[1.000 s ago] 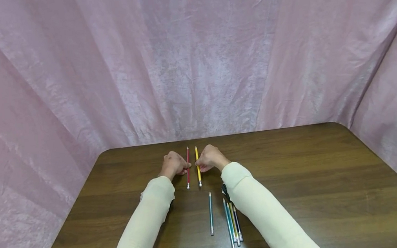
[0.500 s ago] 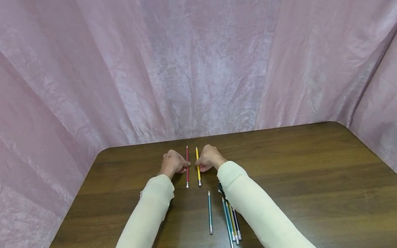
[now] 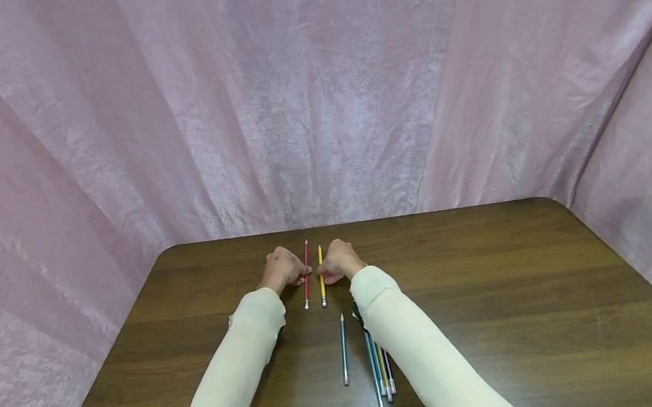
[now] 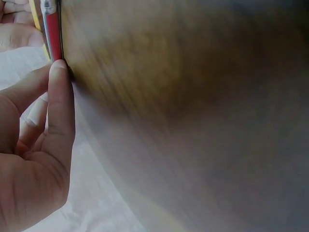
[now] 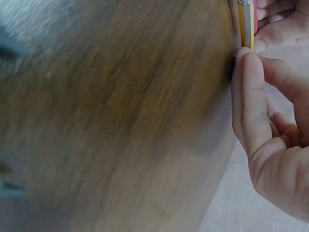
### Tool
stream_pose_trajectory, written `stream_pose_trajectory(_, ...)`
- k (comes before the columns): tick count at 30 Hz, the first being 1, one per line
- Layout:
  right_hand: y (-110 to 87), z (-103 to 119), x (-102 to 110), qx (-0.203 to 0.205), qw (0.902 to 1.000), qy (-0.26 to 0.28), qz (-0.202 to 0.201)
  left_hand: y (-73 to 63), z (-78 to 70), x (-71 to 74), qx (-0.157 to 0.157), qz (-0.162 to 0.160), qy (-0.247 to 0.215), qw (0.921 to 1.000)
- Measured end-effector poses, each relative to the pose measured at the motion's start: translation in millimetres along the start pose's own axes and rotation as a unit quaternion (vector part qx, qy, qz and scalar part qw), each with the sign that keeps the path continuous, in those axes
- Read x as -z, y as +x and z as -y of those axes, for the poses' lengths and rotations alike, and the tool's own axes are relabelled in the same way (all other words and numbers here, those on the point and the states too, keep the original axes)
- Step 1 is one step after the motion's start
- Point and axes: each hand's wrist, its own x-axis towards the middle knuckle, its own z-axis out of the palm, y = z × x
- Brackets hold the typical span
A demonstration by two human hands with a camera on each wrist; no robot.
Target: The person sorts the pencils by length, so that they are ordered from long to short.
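Near the far side of the table, my left hand (image 3: pixel 284 268) pinches a red pencil (image 3: pixel 308 289) around its middle, between thumb and fingertips. Just to the right, my right hand (image 3: pixel 339 260) pinches a yellow pencil (image 3: pixel 323 289) the same way. Both pencils point away from me, side by side with a narrow gap, their eraser ends toward me. The left wrist view shows the red barrel (image 4: pixel 54 36) at the thumb and finger tips. In the right wrist view the yellow barrel (image 5: pixel 246 29) stands at my fingertips, with the other hand close behind it.
A lone teal pencil (image 3: pixel 344 350) lies on the wooden table (image 3: pixel 514 290) nearer to me. Right of it, several pencils (image 3: pixel 374 374) lie bunched together, partly hidden under my right sleeve (image 3: pixel 413 331). A pink curtain (image 3: pixel 317 101) hangs behind the table's far edge.
My right hand has shifted slightly left with the yellow pencil, narrowing the gap to the red one. The left hand has stayed nearly still.
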Motion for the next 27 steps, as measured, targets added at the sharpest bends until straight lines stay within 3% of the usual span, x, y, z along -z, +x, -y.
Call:
stream_pose_trajectory(15, 7.0, -5.1, -0.1, -0.021, 0.9994, 0.025, 0.013, 1.0, 0.0, -1.4, -0.002, 0.001, 0.008, 1.0)
stream_pose_trajectory(27, 4.2, -6.5, 0.3, -0.004, 0.9991, 0.04, 0.015, 0.6, 0.3, -1.1, -0.005, -0.007, 0.012, 0.9999)
